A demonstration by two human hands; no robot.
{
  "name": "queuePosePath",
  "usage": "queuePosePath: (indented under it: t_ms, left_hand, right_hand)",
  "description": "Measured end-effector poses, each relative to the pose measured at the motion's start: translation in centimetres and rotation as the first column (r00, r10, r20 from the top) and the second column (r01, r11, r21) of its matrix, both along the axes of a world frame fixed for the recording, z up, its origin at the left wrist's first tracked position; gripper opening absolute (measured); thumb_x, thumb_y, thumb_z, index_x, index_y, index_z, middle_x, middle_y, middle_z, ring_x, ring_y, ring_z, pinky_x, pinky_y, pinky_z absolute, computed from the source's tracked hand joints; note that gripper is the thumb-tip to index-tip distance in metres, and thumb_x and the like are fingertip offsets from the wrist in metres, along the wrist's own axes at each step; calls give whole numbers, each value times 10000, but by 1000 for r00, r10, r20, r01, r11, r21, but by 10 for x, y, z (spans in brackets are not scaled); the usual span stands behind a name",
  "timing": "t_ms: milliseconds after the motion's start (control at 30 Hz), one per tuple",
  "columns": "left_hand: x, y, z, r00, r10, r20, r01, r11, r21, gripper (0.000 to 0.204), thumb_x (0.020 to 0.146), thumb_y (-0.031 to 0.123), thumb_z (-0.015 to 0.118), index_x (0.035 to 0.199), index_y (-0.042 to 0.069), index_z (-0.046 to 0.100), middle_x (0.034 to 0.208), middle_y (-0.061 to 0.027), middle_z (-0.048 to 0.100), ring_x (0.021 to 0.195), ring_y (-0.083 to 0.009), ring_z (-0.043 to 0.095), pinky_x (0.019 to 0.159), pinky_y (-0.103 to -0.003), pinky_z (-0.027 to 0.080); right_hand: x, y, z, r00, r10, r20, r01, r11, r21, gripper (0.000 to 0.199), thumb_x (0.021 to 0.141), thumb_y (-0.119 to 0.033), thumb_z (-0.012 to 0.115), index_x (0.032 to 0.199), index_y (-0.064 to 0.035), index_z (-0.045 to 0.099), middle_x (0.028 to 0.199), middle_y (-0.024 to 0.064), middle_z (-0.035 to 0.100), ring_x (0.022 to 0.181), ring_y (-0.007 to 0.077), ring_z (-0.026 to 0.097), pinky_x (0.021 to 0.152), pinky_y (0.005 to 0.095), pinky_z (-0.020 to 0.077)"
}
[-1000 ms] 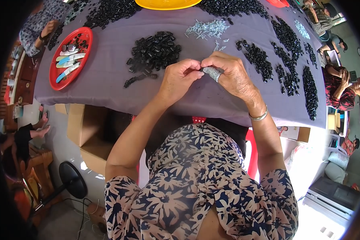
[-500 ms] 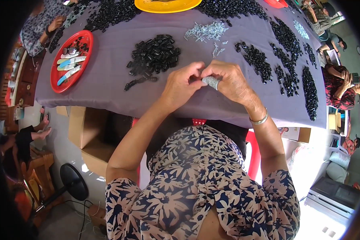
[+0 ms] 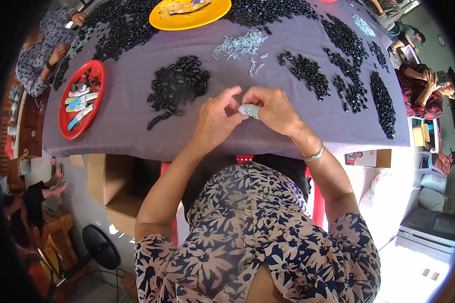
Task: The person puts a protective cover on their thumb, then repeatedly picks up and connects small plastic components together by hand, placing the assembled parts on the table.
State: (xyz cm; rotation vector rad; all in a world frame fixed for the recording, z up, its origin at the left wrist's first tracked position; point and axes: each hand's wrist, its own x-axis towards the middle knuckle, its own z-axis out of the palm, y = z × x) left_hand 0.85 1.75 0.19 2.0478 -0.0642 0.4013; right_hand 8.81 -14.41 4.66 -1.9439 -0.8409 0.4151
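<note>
At my far left, a co-worker in a patterned shirt (image 3: 35,73) has both hands by the edge of the table (image 3: 116,132), which is covered in a purple-grey cloth. Near that side lies a red tray (image 3: 63,113), holding white-and-blue handled tools (image 3: 81,116) laid side by side, with dark bits scattered above them. Next comes the heap of short black pieces (image 3: 179,81) nearest me, with a small tail of them trailing off its lower left.

My left hand (image 3: 216,121) is just to the right of that heap, over the cloth. Its forefinger is raised with the thumb below, and the thumb's tip meets my right hand (image 3: 274,111). The fingers of that one are curled in, and a grey speckled wrap (image 3: 249,111) covers one digit, pointing toward my left thumb. Whether I have anything pinched between my fingertips I cannot tell; they hide it.

Beyond my hands sit a pile of pale slivers (image 3: 241,44), a few lying loose below it, and, further back, a yellow plate (image 3: 159,21) with a dark curved strip on it. A bracelet (image 3: 314,153) circles my right wrist. To its upper right, more black pieces lie in clusters (image 3: 308,73) and a long strip (image 3: 384,106).
</note>
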Motion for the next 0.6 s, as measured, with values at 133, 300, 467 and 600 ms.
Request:
queuePosePath:
  t_ms: [133,300,467,600]
  left_hand:
    - [-4,1,-1,999,-27,-17,25,995,-98,556,712,82,768,1234,45,580,856,-69,680,813,-237,631,768,-367,485]
    - [-7,-3,7,999,-15,45,19,997,-72,561,710,41,770,1239,30,583,844,-66,683,804,-183,635,748,-320,501]
    - [-1,-1,8,997,-70,-36,63,986,-153,490,728,18,758,1196,19,615,810,-71,693,693,-125,636,648,-273,512]
    - [3,1,11,989,-96,-109,87,993,-84,489,742,-6,751,1209,22,607,793,-26,665,689,-79,593,645,-243,492]
  right_hand:
    - [13,4,7,913,-44,-405,-5,993,-119,178,840,-109,694,952,-5,604,728,40,605,541,80,526,460,223,419]
    - [17,5,6,866,35,-500,-128,980,-152,199,848,-113,651,986,22,601,701,37,576,478,72,485,408,218,383]
    - [21,8,16,853,66,-517,-194,961,-197,261,836,-83,600,1067,37,602,717,40,573,463,75,479,398,228,392]
    - [23,10,7,890,88,-448,-214,947,-239,314,829,-99,574,1125,-1,608,772,44,568,543,85,505,411,243,444]
